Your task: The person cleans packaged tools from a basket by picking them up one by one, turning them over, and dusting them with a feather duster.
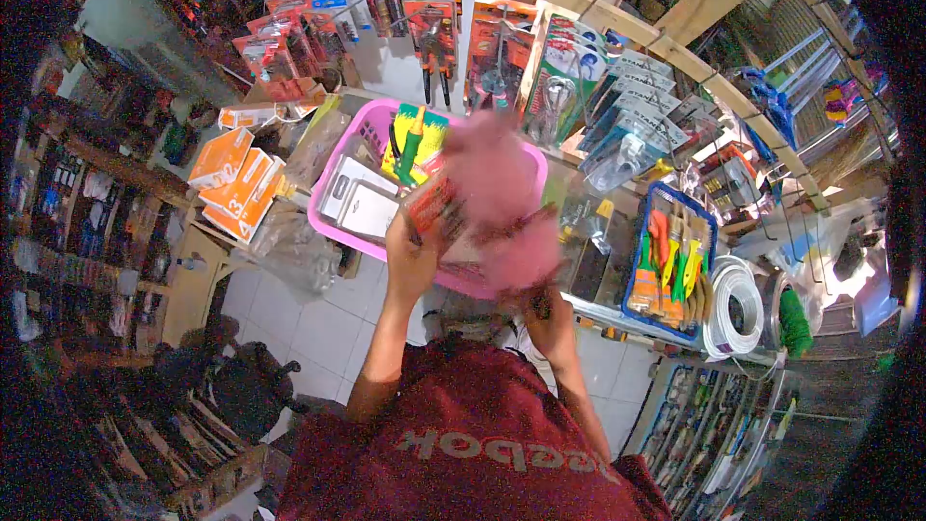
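Over the pink basket [340, 233], my left hand [415, 256] is closed round a small red and dark package [432, 207]. My right hand [548, 323], lower and to the right, grips the lower end of a pink cloth [497, 188], which is smeared by motion and hides part of the basket. Inside the basket lie white and grey boxes [367, 209], a yellow packet [434, 140] and a green tool with a yellow tip [412, 150].
Orange boxes [236, 183] stand left of the basket. To the right are a blue basket [629, 275] of brushes and a white cable coil [735, 307]. Packaged tools hang from a wooden rail [569, 2] above.
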`<control>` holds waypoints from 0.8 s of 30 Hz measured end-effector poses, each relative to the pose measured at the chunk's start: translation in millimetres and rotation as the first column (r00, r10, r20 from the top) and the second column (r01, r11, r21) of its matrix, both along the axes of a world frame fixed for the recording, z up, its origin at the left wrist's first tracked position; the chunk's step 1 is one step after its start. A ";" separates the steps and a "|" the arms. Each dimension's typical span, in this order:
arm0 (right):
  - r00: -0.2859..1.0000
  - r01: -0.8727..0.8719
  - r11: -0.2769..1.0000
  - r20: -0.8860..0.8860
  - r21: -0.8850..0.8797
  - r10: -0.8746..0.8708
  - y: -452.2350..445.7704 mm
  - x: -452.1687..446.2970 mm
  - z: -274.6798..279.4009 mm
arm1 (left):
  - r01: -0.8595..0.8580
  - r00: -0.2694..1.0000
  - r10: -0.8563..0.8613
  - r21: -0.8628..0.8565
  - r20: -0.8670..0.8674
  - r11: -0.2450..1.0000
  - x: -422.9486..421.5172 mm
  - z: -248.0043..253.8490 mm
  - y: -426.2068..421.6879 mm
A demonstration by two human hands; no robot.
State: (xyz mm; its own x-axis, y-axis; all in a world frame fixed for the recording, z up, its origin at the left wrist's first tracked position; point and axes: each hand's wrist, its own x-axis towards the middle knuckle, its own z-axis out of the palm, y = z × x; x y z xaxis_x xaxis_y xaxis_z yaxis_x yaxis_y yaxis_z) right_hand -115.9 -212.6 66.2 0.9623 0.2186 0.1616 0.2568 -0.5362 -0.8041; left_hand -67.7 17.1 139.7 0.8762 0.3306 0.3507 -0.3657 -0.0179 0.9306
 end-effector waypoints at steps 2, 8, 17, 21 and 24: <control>1.000 -0.028 0.999 0.004 0.016 0.028 -2.2 0.6 -10.0 | -0.058 0.998 0.054 0.246 0.022 0.968 -5.7 -8.6 7.0; 0.995 0.053 0.996 -0.092 0.065 -0.047 3.5 6.4 -3.7 | 0.002 0.998 0.006 0.133 -0.061 0.991 -4.2 -5.6 4.6; 0.994 0.038 0.932 -0.106 0.360 0.000 6.9 5.6 -19.6 | 0.067 0.996 -0.075 -0.178 -0.040 0.982 1.8 -9.6 6.0; 0.994 -0.019 0.992 -0.103 0.124 0.032 -4.8 12.7 -4.4 | 0.071 0.997 -0.070 -0.028 0.036 0.997 8.1 -10.7 4.0; 0.996 -0.025 0.999 -0.080 0.039 0.028 -4.8 10.6 -36.9 | -0.058 0.995 0.029 0.301 0.099 0.952 5.4 3.9 5.9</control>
